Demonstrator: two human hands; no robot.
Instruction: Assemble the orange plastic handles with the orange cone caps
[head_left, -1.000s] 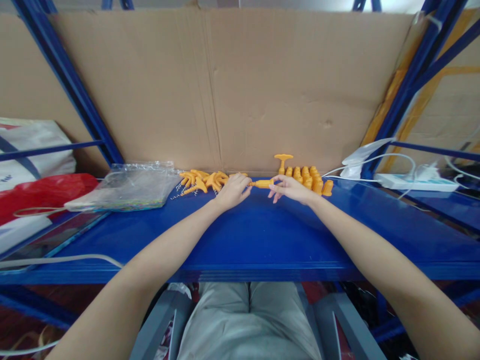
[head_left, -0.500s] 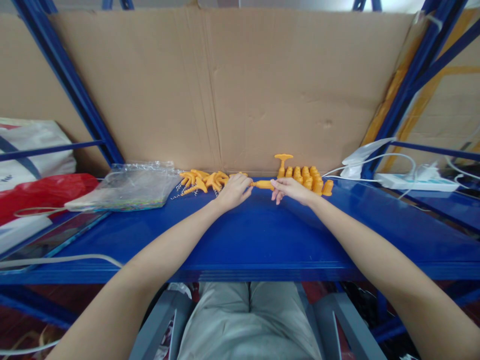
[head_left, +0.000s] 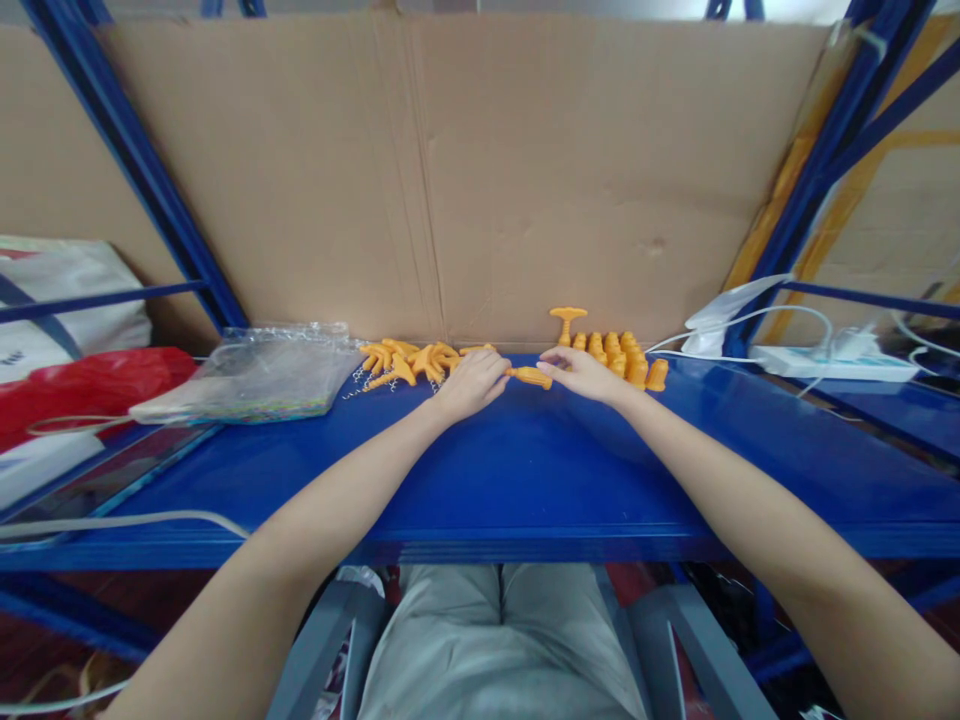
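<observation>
Orange tool, hands palm-down, arms outstretched

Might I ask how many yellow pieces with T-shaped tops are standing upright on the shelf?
1: the T-topped yellow piece stands at the back left corner of the yellow sleeves; no others show.

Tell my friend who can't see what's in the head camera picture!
A person's left hand holds a narrow orange piece at a blue shelf, with the right hand near its other end. Orange handles with silvery spirals lie piled beside the left; orange pieces stand grouped beside the right.
</observation>
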